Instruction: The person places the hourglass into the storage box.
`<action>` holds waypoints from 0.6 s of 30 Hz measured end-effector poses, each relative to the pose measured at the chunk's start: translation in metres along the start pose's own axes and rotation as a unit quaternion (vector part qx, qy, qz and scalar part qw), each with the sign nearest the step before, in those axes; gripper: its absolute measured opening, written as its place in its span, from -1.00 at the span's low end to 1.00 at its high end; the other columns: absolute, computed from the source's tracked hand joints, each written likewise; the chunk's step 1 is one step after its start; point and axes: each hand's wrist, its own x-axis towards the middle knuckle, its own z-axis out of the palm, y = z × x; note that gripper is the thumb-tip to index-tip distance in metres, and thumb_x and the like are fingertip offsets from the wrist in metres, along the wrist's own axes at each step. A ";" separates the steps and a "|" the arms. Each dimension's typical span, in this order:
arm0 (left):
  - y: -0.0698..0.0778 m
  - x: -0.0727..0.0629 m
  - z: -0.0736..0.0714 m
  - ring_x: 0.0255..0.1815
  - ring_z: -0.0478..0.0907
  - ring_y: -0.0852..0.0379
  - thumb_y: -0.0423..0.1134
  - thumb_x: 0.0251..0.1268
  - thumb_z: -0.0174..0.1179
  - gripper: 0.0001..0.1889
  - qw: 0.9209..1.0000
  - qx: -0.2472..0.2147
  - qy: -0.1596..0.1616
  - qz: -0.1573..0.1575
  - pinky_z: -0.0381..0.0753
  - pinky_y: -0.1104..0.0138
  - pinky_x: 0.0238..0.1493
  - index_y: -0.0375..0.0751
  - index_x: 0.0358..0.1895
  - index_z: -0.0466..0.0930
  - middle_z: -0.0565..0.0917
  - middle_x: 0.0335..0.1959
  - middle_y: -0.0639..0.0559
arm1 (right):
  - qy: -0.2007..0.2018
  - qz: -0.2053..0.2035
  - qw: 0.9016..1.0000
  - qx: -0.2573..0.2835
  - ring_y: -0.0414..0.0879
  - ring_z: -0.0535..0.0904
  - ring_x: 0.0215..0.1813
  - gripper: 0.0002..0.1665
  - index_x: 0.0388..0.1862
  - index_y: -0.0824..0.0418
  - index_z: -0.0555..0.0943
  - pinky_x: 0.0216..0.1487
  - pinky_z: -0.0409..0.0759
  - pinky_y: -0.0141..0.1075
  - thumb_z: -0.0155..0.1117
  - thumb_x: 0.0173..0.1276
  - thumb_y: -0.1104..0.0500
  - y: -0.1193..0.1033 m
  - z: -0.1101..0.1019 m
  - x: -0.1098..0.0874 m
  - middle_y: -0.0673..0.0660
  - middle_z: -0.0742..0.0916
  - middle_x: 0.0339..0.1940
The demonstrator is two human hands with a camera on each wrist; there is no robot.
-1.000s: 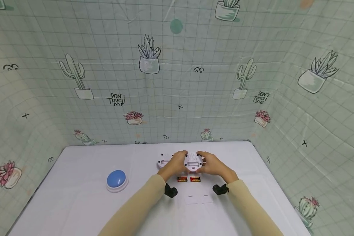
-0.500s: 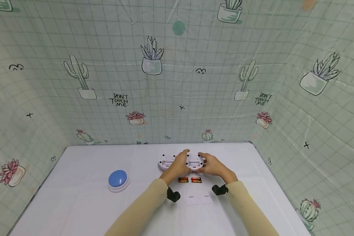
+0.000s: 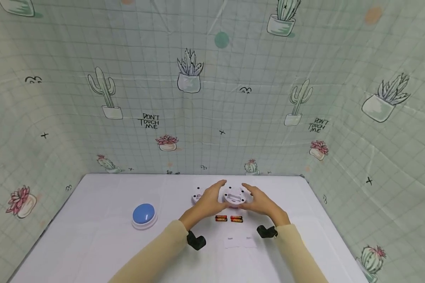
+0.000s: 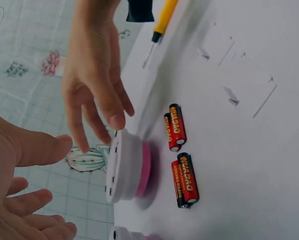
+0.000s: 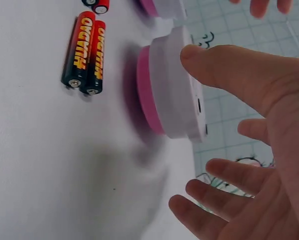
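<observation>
A round white push button [image 3: 235, 201] lies upside down on its pink dome [image 5: 148, 92], its open battery compartment facing up. My right hand [image 3: 263, 202] has its thumb at the white base's rim, the other fingers spread loosely beyond. My left hand [image 3: 209, 202] is apart from the base on the other side, fingers and thumb spread around air. Partly hidden behind the left hand is a second upturned button [image 3: 196, 197], also with a pink underside. In front of the hands lie two pairs of red and black batteries [image 3: 221, 218].
Off to the left stands a blue-domed push button [image 3: 143, 214] on a white base. Two thin white pieces with small tabs, probably battery covers [image 3: 231, 242], lie nearer the body. A yellow-handled screwdriver [image 4: 165, 17] shows in the left wrist view. Printed cloth [image 3: 198, 118] encloses the table.
Both hands held the right-hand push button tilted; it was lowered onto the table. The left hand has since come away from it and spread, while the right thumb stays at the rim.
</observation>
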 end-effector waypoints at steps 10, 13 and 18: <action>-0.021 -0.043 -0.035 0.47 0.42 -0.24 -0.36 0.26 0.41 -0.16 0.994 -0.051 0.098 0.011 0.45 -0.08 0.40 -0.28 0.57 0.17 0.52 0.42 -0.20 | 0.032 -0.023 0.999 0.010 0.32 0.24 0.59 0.08 0.64 0.27 0.18 0.52 0.25 0.23 0.47 0.28 -0.03 -0.024 0.000 -0.015 0.39 0.37 0.56; -0.030 -0.054 -0.041 0.50 0.38 -0.22 -0.40 0.24 0.41 -0.15 0.988 -0.072 0.133 0.021 0.40 -0.05 0.45 -0.29 0.57 0.17 0.53 0.41 -0.20 | 0.032 -0.033 0.999 0.010 0.29 0.24 0.59 0.06 0.65 0.22 0.17 0.52 0.27 0.22 0.45 0.30 -0.03 -0.037 0.004 -0.018 0.37 0.35 0.57; -0.046 -0.070 -0.050 0.55 0.32 -0.21 -0.41 0.25 0.41 -0.16 0.977 -0.094 0.188 0.045 0.30 0.00 0.50 -0.26 0.57 0.18 0.51 0.43 -0.20 | 0.039 -0.052 0.998 0.012 0.25 0.23 0.60 0.04 0.65 0.13 0.20 0.49 0.31 0.24 0.46 0.31 -0.06 -0.063 0.008 -0.016 0.30 0.34 0.59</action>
